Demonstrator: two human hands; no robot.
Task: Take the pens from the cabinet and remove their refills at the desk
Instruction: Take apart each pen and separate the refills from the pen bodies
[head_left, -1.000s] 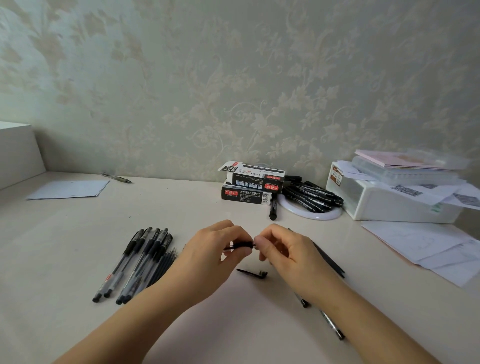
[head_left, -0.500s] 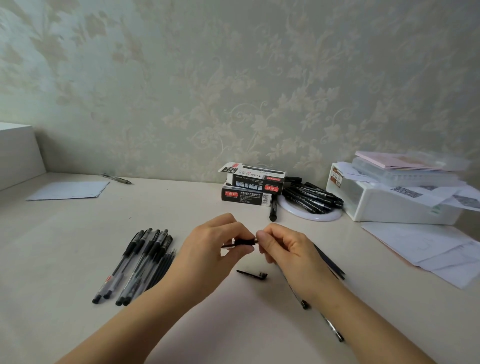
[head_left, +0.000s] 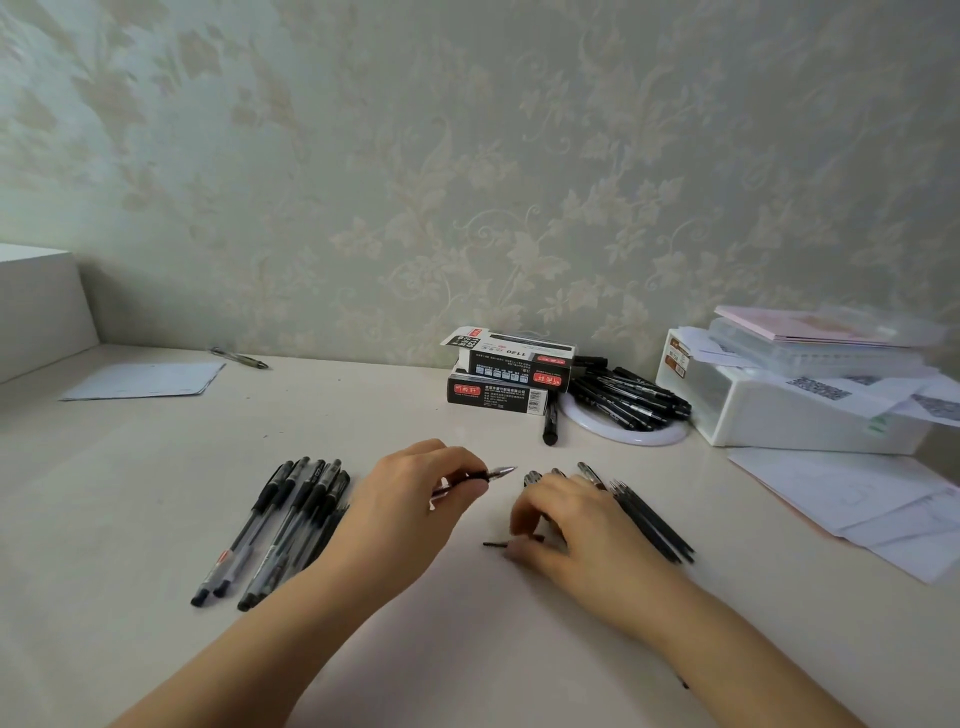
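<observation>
Left hand (head_left: 415, 499) pinches a pen (head_left: 475, 477); right hand (head_left: 566, 519) rests on desk (head_left: 156, 493).

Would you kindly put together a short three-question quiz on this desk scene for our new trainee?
1. True or false: the left hand holds a pen with its metal tip pointing toward the person's right.
2. Where do the loose black refills lie? A) beside the right hand, on its outer side B) on the sheet of paper far left C) on the pen boxes
3. Fill in: the black markers at the back rest on a white ______.

Key: 1 true; 2 A; 3 ring.
</observation>
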